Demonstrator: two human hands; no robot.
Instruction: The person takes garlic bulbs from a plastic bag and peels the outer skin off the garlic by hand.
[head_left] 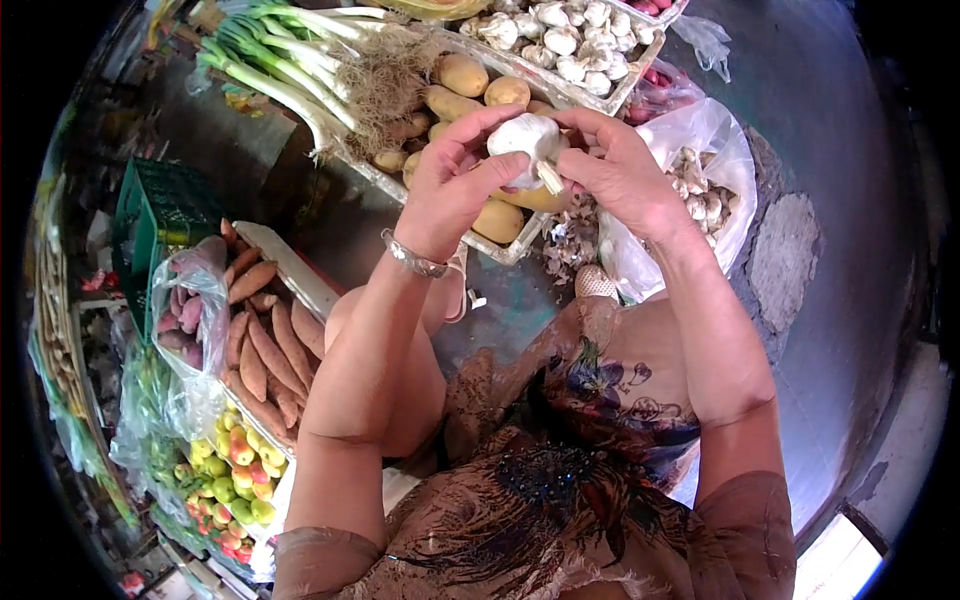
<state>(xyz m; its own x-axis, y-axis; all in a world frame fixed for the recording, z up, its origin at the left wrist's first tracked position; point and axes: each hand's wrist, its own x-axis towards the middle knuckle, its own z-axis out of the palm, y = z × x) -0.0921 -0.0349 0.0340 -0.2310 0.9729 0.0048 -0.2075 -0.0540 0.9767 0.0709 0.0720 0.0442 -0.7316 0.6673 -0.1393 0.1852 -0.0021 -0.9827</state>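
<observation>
A white garlic bulb point(524, 140) with a short cut stem is held up between my two hands, above a crate of potatoes point(462, 76). My left hand point(455, 180) grips the bulb's left side, thumb across its front. On the other side, my right hand point(622, 165) has its thumb and fingers closed around the bulb near the stem. Below my right hand stands an open clear plastic bag point(738, 165) with garlic bulbs in it. Dry garlic skins point(572, 240) lie on the floor beside the bag.
Behind the potatoes stands a white foam box point(645, 70) of garlic. Leeks point(290, 60) lie across the potato crate's left end. To my left are sweet potatoes point(270, 350), a bag of purple tubers point(185, 310), a green crate point(165, 210) and apple-like fruit point(235, 465).
</observation>
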